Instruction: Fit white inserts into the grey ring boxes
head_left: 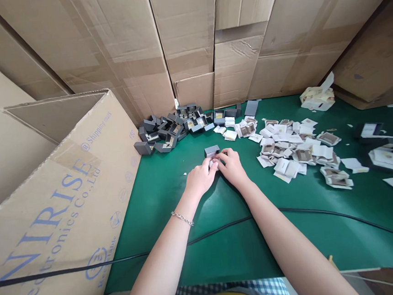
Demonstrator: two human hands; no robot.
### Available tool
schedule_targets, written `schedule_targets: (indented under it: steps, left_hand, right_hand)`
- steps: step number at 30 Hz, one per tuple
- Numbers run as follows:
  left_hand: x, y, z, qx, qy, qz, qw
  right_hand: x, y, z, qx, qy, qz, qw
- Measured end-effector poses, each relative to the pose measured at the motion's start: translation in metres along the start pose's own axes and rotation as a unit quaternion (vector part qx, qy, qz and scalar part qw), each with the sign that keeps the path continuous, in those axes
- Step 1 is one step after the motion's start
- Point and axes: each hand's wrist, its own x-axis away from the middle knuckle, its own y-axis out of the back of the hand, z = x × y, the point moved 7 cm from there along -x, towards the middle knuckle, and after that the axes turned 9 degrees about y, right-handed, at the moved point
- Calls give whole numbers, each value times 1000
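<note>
A small dark grey box (212,150) with its lid raised is on the green table in front of me. My left hand (202,178) grips its near left side, fingers bent around it. From the right, my right hand (232,166) closes on the same box, fingertips pressed at its front edge. Something pale shows between the fingertips; my fingers hide most of it and the box's inside. Behind lies a heap of similar dark grey boxes (169,130), several of them open. To the right spreads a pile of white card inserts (285,144).
A large printed carton (66,200) leans in along the left. Cardboard sheets (190,38) wall off the back. A black cable (326,210) crosses the green table (226,250) beneath my forearms. A whitish packet (317,98) sits at the back right, and dark boxes with white cards (383,157) lie far right.
</note>
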Motion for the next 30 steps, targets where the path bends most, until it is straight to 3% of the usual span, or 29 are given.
schedule_targets:
  steps: [5,19,25,30]
  left_hand:
    - [2,-1,-2,-26,-6,-10,1000]
    - [6,-3,-4,-62,-7,-49,997]
    - [5,1,-2,-39,-30,-75,996]
    - [4,4,0,-5,-52,-73,996]
  right_hand:
    - [0,5,-1,-10,-13,-26,1000]
    - [-1,8,11,48,-22,7,999]
    - [1,33,24,80,-1,-25,997]
    - [2,34,17,112,3,45,993]
